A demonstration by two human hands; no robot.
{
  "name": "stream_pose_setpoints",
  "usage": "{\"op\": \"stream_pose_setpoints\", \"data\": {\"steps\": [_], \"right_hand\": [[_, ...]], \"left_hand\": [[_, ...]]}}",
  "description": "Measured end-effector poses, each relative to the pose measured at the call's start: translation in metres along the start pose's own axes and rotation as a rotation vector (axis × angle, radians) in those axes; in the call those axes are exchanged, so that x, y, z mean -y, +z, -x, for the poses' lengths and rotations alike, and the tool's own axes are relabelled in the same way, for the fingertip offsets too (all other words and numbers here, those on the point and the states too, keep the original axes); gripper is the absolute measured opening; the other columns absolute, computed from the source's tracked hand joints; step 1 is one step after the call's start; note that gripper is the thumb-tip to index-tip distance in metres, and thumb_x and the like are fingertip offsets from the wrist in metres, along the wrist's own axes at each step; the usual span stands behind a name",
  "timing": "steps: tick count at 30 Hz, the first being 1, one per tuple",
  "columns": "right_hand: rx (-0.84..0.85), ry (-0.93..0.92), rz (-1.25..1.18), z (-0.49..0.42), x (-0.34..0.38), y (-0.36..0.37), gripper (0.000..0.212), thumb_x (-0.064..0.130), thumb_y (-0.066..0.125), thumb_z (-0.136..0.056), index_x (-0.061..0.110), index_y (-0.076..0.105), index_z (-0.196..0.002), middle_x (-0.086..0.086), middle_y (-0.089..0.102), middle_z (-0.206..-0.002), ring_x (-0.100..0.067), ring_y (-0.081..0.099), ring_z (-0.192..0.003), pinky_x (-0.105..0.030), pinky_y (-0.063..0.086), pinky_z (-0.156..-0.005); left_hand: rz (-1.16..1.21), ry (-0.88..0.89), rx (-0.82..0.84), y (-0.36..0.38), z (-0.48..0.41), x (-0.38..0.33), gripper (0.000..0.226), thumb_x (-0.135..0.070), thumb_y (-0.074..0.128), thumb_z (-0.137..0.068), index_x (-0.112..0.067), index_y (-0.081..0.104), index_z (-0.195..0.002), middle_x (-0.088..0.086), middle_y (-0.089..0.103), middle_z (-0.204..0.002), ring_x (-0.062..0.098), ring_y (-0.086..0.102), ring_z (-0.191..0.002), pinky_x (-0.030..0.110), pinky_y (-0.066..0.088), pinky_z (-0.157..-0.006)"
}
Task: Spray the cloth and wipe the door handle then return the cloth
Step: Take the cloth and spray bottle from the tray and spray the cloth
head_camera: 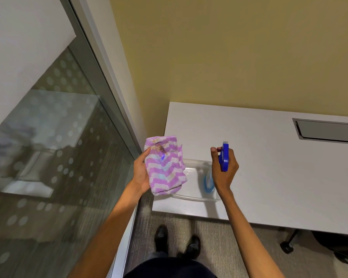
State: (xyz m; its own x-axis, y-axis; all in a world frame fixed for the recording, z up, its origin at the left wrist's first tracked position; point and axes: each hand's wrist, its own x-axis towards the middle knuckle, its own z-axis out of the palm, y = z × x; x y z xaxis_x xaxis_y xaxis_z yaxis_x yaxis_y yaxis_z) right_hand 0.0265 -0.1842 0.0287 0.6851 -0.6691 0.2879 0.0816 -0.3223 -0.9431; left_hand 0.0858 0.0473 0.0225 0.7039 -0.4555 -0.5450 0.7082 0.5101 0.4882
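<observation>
One cloth (165, 166), one spray bottle (223, 157), one clear tray (193, 195), one table (269, 167), two shoes (161, 235).

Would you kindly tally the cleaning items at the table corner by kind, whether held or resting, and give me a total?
Cloths: 1, the purple striped cloth, held in the left hand.
Spray bottles: 1, the blue spray bottle, gripped by the right hand.
Trays: 1, the clear tray, resting on the white table.
Total: 3
</observation>
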Motion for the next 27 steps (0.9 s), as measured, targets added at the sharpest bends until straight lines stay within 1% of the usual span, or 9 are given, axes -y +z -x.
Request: {"op": "stream_pose_setpoints", "data": {"steps": [6,10,12,16,19,21,23,25,27], "right_hand": [[0.004,0.046,-0.006,0.000,-0.004,0.000,0.019,0.029,0.068,-0.092,0.044,0.059,-0.099,0.015,0.067,-0.089,-0.016,0.065,-0.074,-0.035,0.058,-0.068],[0.054,0.052,-0.015,0.002,-0.003,-0.005,0.024,0.034,0.069,-0.090,0.042,0.058,-0.109,0.028,0.066,-0.094,-0.003,0.065,-0.079,-0.016,0.055,-0.070],[0.074,0.090,-0.020,0.002,-0.004,-0.008,0.030,0.032,0.071,-0.088,0.034,0.058,-0.115,0.027,0.065,-0.099,-0.002,0.066,-0.085,-0.011,0.053,-0.071],[0.127,0.184,-0.024,0.003,-0.008,-0.015,0.058,0.023,0.077,-0.084,0.011,0.051,-0.134,0.011,0.063,-0.114,-0.020,0.066,-0.105,-0.008,0.052,-0.074],[0.150,0.260,-0.023,0.011,-0.005,-0.027,0.084,0.031,0.083,-0.075,0.017,0.039,-0.145,-0.002,0.052,-0.139,-0.020,0.054,-0.124,-0.010,0.051,-0.087],[0.142,0.286,0.007,0.022,-0.001,-0.039,0.104,0.039,0.088,-0.066,0.021,0.028,-0.150,0.001,0.039,-0.149,-0.015,0.043,-0.134,-0.011,0.041,-0.097],[0.142,0.294,0.061,0.033,0.006,-0.049,0.124,0.045,0.091,-0.057,0.023,0.016,-0.153,0.001,0.029,-0.153,-0.010,0.034,-0.138,-0.006,0.030,-0.098],[0.112,0.281,0.118,0.043,0.016,-0.057,0.134,0.043,0.094,-0.052,0.020,0.011,-0.155,-0.003,0.022,-0.155,-0.010,0.029,-0.139,-0.006,0.029,-0.097],[0.022,0.224,0.172,0.052,0.029,-0.061,0.127,0.041,0.093,-0.055,0.016,0.017,-0.153,-0.005,0.024,-0.150,-0.014,0.034,-0.135,-0.019,0.036,-0.100]], "left_hand": [[0.020,-0.022,0.016,0.001,-0.002,0.009,0.048,-0.054,0.049,-0.091,-0.018,0.062,-0.120,0.007,0.074,-0.099,0.023,0.073,-0.088,0.039,0.062,-0.077],[0.009,-0.032,0.027,0.006,-0.005,0.011,0.048,-0.054,0.053,-0.090,-0.018,0.063,-0.119,0.007,0.074,-0.098,0.024,0.074,-0.088,0.040,0.062,-0.077],[-0.002,-0.030,0.029,0.008,-0.006,0.011,0.050,-0.054,0.054,-0.089,-0.018,0.062,-0.121,0.008,0.073,-0.100,0.024,0.073,-0.091,0.041,0.061,-0.079],[-0.017,-0.026,0.037,0.010,-0.008,0.012,0.051,-0.055,0.054,-0.088,-0.018,0.062,-0.122,0.008,0.074,-0.101,0.024,0.072,-0.092,0.041,0.060,-0.081],[-0.021,-0.031,0.044,0.011,-0.008,0.013,0.051,-0.055,0.053,-0.089,-0.018,0.062,-0.122,0.008,0.074,-0.101,0.024,0.072,-0.093,0.041,0.060,-0.082],[-0.027,-0.034,0.040,0.011,-0.008,0.012,0.050,-0.055,0.051,-0.091,-0.018,0.062,-0.122,0.008,0.074,-0.101,0.025,0.073,-0.092,0.041,0.060,-0.082],[-0.040,-0.035,0.038,0.011,-0.008,0.012,0.050,-0.055,0.052,-0.091,-0.018,0.062,-0.123,0.008,0.074,-0.102,0.025,0.072,-0.094,0.042,0.059,-0.082],[-0.052,-0.038,0.039,0.012,-0.009,0.012,0.050,-0.055,0.052,-0.091,-0.017,0.062,-0.123,0.008,0.073,-0.102,0.025,0.071,-0.095,0.042,0.058,-0.084],[-0.054,-0.048,0.045,0.012,-0.010,0.013,0.052,-0.055,0.051,-0.092,-0.017,0.061,-0.125,0.009,0.073,-0.104,0.026,0.070,-0.096,0.043,0.057,-0.086]]}}
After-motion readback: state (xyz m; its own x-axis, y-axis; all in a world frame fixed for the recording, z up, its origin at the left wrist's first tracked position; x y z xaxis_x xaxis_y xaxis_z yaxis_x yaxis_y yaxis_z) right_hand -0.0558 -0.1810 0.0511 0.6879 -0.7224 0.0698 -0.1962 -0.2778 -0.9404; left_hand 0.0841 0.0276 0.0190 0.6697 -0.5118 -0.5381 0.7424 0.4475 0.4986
